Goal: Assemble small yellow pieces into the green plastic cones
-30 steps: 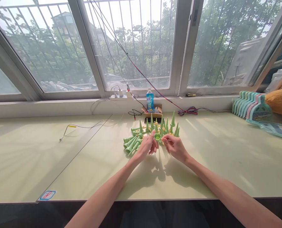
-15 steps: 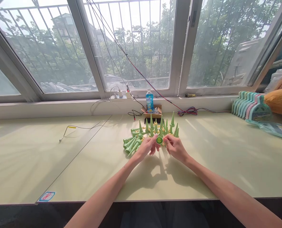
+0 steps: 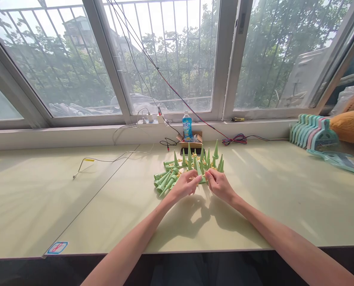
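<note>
My left hand (image 3: 184,186) grips a green plastic cone (image 3: 198,171) between thumb and fingers, its tip pointing up and away from me. Close on the other side, my right hand (image 3: 220,186) is closed in a pinch by the cone's wide end; whatever sits between those fingertips is too small to make out. Several more green cones (image 3: 164,182) lie in a heap to the left. Behind my hands other green cones (image 3: 189,153) stand upright, with small yellow pieces (image 3: 195,156) scattered among them.
A blue-labelled bottle (image 3: 187,127) stands by an open cardboard box (image 3: 191,145), with a dark phone-like slab before it. A coiled cable (image 3: 238,139) lies along the sill. A thin wire (image 3: 105,160) crosses the table at left. Pastel plastic racks (image 3: 316,133) stand far right.
The cone in my left hand has turned: its round open end faced me before, and now its side shows with the tip upward. My right hand stays beside it, still pinched.
</note>
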